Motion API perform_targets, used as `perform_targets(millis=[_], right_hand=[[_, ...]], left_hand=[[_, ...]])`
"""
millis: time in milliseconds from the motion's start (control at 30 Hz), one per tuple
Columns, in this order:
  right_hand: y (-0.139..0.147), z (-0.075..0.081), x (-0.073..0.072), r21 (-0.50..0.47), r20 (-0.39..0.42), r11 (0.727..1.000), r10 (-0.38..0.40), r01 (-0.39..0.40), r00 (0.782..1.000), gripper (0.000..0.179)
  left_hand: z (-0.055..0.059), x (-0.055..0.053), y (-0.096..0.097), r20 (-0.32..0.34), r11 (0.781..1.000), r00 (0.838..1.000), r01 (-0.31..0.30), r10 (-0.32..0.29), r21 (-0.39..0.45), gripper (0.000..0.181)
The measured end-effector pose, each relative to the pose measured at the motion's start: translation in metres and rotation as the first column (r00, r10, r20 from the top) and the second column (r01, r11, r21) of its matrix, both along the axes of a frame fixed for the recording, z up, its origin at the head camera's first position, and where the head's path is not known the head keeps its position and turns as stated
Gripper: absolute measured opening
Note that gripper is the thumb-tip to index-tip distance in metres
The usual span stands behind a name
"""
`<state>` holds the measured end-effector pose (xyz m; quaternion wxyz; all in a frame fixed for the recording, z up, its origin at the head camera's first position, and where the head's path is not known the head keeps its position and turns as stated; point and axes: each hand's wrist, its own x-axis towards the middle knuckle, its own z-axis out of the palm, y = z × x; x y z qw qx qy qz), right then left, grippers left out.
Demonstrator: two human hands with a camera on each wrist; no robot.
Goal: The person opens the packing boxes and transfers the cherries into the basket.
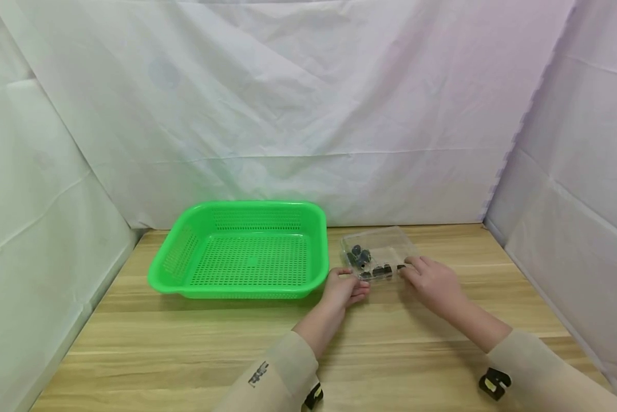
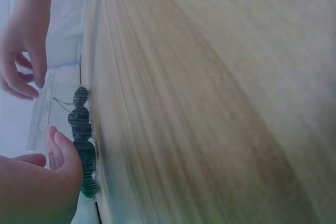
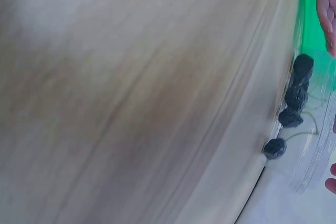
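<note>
A clear plastic box (image 1: 391,247) lies on the table with several dark cherries (image 1: 362,258) inside. Thin green stems show on some cherries (image 3: 295,98) in the right wrist view. My left hand (image 1: 340,290) is at the box's front left corner, fingers mostly extended and right at its wall. At the front right corner is my right hand (image 1: 434,284), its fingertips close by a lone cherry (image 3: 274,149). Seen from the left wrist, the right hand's fingers (image 2: 21,80) hang loosely bent over the box edge, with nothing visible between them.
A large green perforated basket (image 1: 159,273) stands left of the box, its right side close to my left hand. Beneath everything is a wood-grain table (image 1: 185,349). White cloth (image 1: 298,114) hangs behind the table and along both sides.
</note>
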<state>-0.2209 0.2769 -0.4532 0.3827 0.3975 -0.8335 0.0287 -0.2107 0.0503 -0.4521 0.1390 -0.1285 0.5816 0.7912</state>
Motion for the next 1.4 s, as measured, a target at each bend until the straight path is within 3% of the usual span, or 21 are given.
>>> perform_targets(millis=[567, 867, 1100, 1400], right_hand=[[0.032, -0.005, -0.009, -0.018, 0.011, 0.994, -0.104, 0.104, 0.994, 0.033], [0.037, -0.007, -0.012, -0.003, 0.003, 0.993, -0.114, 0.114, 0.993, 0.051], [0.036, -0.005, -0.014, 0.004, 0.005, 0.998, -0.057, 0.057, 0.998, 0.043], [0.037, -0.004, -0.022, 0.023, -0.051, 1.000, 0.013, -0.012, 0.999, 0.045]], left_hand=[[0.005, -0.001, -0.002, 0.001, 1.000, 1.000, -0.009, 0.009, -0.027, 0.037], [0.002, -0.005, -0.003, 0.002, 0.999, 1.000, -0.004, 0.004, -0.040, 0.036], [0.001, -0.006, -0.001, -0.012, 0.998, 1.000, -0.029, 0.028, -0.048, 0.039], [-0.002, -0.006, 0.007, -0.032, 0.994, 0.996, -0.085, 0.084, -0.061, 0.041]])
